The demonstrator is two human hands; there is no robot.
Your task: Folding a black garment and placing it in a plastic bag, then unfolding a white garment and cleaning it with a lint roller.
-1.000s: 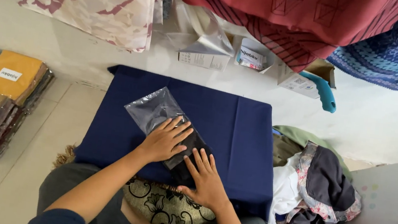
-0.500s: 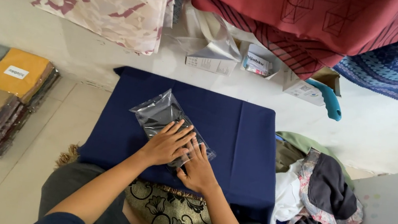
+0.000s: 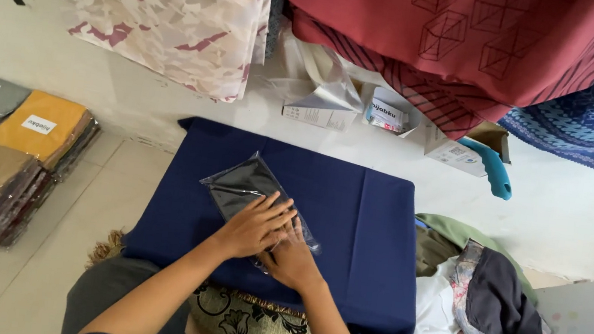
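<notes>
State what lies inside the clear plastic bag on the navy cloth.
The clear plastic bag holds dark folded fabric. Both hands, left and right, cover its near end, hiding that part.

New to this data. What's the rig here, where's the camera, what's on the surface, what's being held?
There is no machine: a person works with two bare hands, and the one camera sits on their head, looking down. So the arms entering from the bottom edge are their own.

The work surface is a low table under a navy cloth. On it lies a clear plastic bag with a dark folded fabric inside. The left hand lies flat on top of the bag, and the right hand presses its near end. Neither hand lifts it; both rest palm down.

Around it: stacks of bagged fabrics on the floor at left, hanging fabrics above, small cartons by the wall, and a pile of clothes at right.
</notes>
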